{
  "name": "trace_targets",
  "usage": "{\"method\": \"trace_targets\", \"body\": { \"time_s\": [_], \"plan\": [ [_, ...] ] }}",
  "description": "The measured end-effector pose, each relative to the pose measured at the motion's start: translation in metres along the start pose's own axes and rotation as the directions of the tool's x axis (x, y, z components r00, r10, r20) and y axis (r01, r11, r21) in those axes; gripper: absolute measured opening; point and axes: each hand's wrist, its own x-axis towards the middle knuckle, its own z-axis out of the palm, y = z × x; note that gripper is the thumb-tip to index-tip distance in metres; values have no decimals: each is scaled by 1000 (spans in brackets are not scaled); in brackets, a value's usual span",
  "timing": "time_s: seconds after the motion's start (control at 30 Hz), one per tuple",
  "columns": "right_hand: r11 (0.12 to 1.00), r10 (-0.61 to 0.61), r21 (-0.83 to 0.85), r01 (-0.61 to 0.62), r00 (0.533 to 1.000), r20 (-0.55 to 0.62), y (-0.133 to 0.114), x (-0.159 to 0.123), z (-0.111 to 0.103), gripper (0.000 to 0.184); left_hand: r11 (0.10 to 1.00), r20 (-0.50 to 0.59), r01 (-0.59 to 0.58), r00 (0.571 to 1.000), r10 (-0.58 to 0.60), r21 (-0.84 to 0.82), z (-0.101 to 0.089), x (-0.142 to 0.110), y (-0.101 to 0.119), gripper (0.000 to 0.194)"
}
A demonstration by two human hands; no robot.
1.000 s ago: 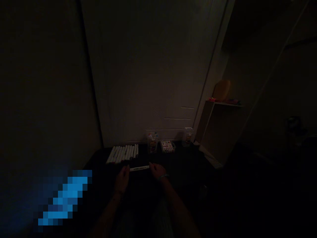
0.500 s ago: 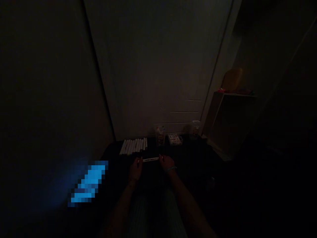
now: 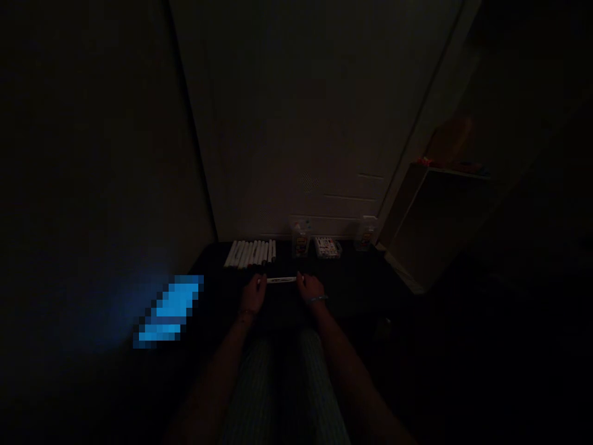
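Here in the gloom, both hands are on one white marker (image 3: 281,280): the left hand (image 3: 252,295) has its fingertips closed on one end, the right hand (image 3: 311,288), a pale band (image 3: 319,299) at its wrist, pinches the other! The marker lies crosswise, nearly level, over the middle of the dark table (image 3: 365,281), between far edge and near edge; whether it touches the top, I can't tell. Up toward the far left corner, a row of white markers (image 3: 250,253) lies side by side, slightly slanted. Along the far edge, near the middle, stands a clear container (image 3: 301,241), then just right of it a flat case of markers (image 3: 327,248), and by the far right corner, a second clear container (image 3: 367,235). Off the left edge glows a pixelated blue patch (image 3: 171,309), its source unreadable
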Motion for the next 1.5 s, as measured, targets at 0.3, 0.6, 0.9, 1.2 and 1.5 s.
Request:
{"method": "trace_targets", "body": {
  "time_s": [0.3,0.6,0.9,1.2,1.5],
  "plan": [
    [999,19,45,-22,998,67,3,2,3,56,1000,-12,-1,1000,2,28,2,1,-2,32],
    [999,36,36,-41,991,132,4,2,2,56,1000,19,16,1000,-16,20,0,0,0,34],
    [999,11,42,-13,999,51,3,1,1,55,1000,11,6,1000,-6,23,0,1,-2,32],
    [999,25,42,-26,999,43,1,3,5,54,1000,21,4,1000,-4,-11,-3,1,0,33],
    [999,-5,34,5,1000,2,3,5,10,52,999,17,45,999,-45,-13,0,6,-2,27]
  ]
}}
